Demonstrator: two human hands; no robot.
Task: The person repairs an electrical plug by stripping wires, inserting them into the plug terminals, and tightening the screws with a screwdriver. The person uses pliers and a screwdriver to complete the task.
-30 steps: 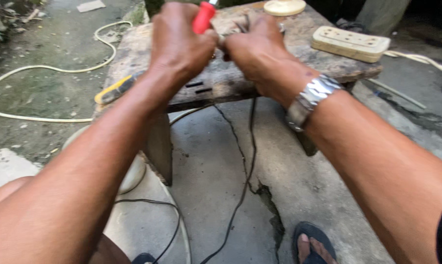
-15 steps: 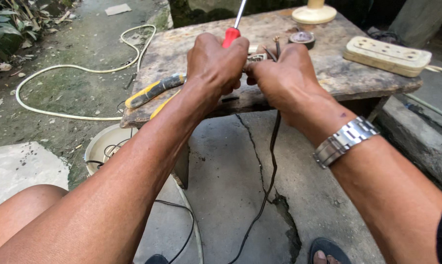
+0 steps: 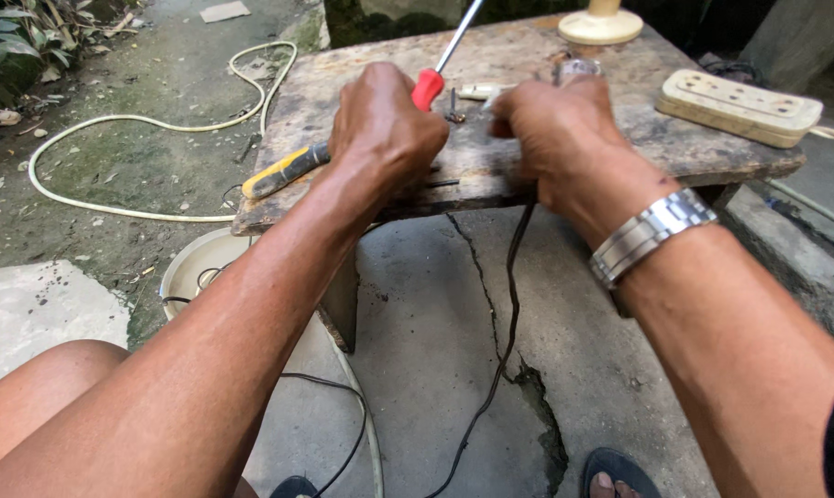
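My left hand (image 3: pixel 384 129) is closed around a red-handled screwdriver (image 3: pixel 428 88), whose metal shaft points up and away over a worn wooden bench (image 3: pixel 361 74). My right hand (image 3: pixel 555 129), with a metal watch (image 3: pixel 647 235) on its wrist, grips the end of a thin black cable (image 3: pixel 509 295) that hangs from the bench edge down to the ground. A small cream-coloured part (image 3: pixel 477 91) and a dark screw (image 3: pixel 454 106) lie on the bench between the two hands.
A yellow-handled tool (image 3: pixel 283 171) lies on the bench's left edge. A cream power strip (image 3: pixel 735 106) sits at the right, a round cream base (image 3: pixel 601 23) at the back. A white hose (image 3: pixel 140 120) loops on the ground; a pale basin (image 3: pixel 200 272) stands under the bench.
The view has tilted down and shifted, so the bench and hands sit lower in frame. Both hands keep their grips; the screwdriver shaft now shows above my left hand.
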